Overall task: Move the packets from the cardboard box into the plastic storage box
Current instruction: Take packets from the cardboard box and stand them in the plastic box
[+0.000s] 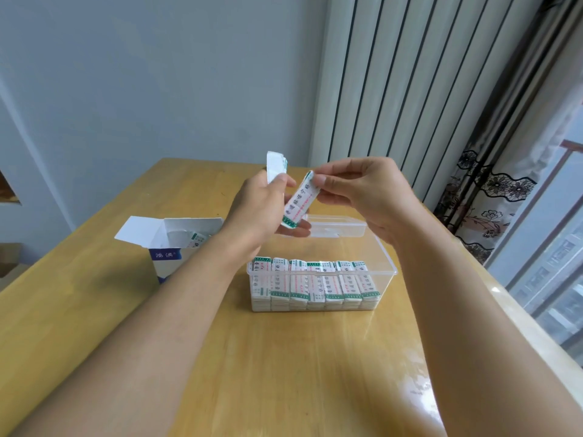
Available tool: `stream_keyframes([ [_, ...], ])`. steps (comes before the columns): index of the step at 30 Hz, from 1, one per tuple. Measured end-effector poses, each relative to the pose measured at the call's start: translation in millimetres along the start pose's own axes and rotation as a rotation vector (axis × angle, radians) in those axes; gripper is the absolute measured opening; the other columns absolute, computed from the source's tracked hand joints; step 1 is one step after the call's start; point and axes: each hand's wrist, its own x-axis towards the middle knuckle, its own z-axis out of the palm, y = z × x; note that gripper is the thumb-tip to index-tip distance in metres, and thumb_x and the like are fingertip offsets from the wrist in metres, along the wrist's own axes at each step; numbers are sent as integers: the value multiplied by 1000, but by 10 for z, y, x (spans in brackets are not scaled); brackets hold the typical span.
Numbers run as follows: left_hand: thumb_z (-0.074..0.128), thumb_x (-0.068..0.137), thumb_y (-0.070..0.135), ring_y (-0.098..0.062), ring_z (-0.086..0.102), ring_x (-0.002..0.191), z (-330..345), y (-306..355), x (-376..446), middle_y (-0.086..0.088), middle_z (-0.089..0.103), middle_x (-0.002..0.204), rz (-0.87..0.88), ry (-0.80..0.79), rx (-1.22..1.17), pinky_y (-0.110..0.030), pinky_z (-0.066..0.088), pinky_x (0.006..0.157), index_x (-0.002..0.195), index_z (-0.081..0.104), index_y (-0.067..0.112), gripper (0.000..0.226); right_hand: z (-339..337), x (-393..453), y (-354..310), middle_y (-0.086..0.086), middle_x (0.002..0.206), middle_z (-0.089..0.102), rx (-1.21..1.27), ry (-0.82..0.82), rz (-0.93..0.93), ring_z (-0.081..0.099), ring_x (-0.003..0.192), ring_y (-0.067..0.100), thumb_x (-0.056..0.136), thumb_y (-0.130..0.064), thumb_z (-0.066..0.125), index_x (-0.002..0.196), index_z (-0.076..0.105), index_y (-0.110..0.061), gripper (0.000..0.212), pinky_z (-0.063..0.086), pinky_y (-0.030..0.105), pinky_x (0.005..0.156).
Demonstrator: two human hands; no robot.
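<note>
While the left hand point(265, 203) grips a small stack of white packets point(275, 167), the right hand point(356, 190) pinches one white green-edged packet point(298, 201) above the clear plastic storage box point(386, 272). Packed rows point(315, 280) fill its near side; the open blue-and-white cardboard box point(167, 257) stands just left on the wooden counter point(284, 357).

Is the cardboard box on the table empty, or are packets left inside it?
Not empty. The cardboard box stands open with its flaps up, and at least one packet shows inside; how many lie deeper cannot be told.
</note>
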Motion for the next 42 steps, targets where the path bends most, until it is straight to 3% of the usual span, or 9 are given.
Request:
stream_keyframes([
  [3, 34, 109, 26, -31, 74, 66, -57, 19, 58, -13, 69, 85, 106, 120, 103, -47, 63, 58, 110, 53, 10, 25, -119, 32, 22, 16, 88, 78, 2, -7, 31, 77, 87, 28, 85, 0, 77, 89, 76, -3, 5, 62, 32, 82],
  [6, 33, 110, 24, -31, 72, 64, -70, 39, 77, -15, 67, 84, 147, 158, 29, -43, 62, 56, 111, 52, 9, 25, -111, 35, 109, 15, 86, 78, -123, -110, 107, 77, 88, 31, 85, -1, 77, 91, 76, -4, 6, 63, 32, 82],
  [10, 32, 110, 24, -28, 71, 62, -66, 42, 74, -15, 66, 83, 165, 162, -13, -39, 61, 54, 114, 52, 6, 26, -45, 64, 260, 10, 84, 79, -380, -246, 190, 78, 84, 25, 86, -8, 79, 85, 79, -10, 3, 57, 51, 97],
  [17, 33, 110, 23, -28, 71, 63, -68, 23, 92, -14, 66, 82, 171, 143, -21, -41, 61, 57, 114, 53, 6, 27, 6, 68, 373, 4, 83, 80, -506, -312, 284, 78, 81, 19, 86, -12, 81, 88, 81, -14, 2, 58, 43, 97],
  [22, 33, 110, 24, -30, 72, 64, -57, 18, 87, -13, 66, 81, 168, 131, -10, -45, 62, 60, 110, 54, 8, 26, 31, 69, 430, 1, 81, 79, -603, -357, 309, 78, 76, 16, 87, -11, 79, 90, 81, -16, 6, 60, 35, 90],
  [25, 33, 110, 24, -29, 72, 63, -50, 20, 84, -13, 66, 80, 166, 122, -2, -44, 62, 60, 109, 54, 9, 26, 87, 62, 462, 0, 79, 79, -727, -368, 275, 76, 73, 13, 87, -16, 80, 88, 82, -20, 5, 60, 28, 77],
  [32, 33, 109, 24, -27, 72, 62, -52, 20, 72, -12, 67, 80, 169, 112, 16, -43, 62, 60, 108, 55, 11, 25, 228, 49, 435, -14, 69, 69, -943, -367, 196, 56, 61, 8, 84, -32, 82, 89, 82, -33, 5, 42, 22, 55],
  [35, 33, 110, 24, -27, 72, 64, -42, 26, 67, -12, 67, 82, 170, 107, 25, -43, 62, 60, 108, 54, 11, 25, 240, 47, 421, -16, 61, 59, -972, -347, 191, 51, 60, 7, 86, -33, 81, 94, 82, -33, 8, 35, 22, 52],
  [42, 34, 110, 24, -28, 73, 65, -35, 31, 55, -12, 67, 82, 170, 98, 40, -45, 63, 61, 110, 55, 10, 25, 274, 30, 442, -15, 80, 64, -1043, -409, 225, 54, 69, 6, 90, -31, 76, 107, 80, -32, 17, 36, 21, 54],
])
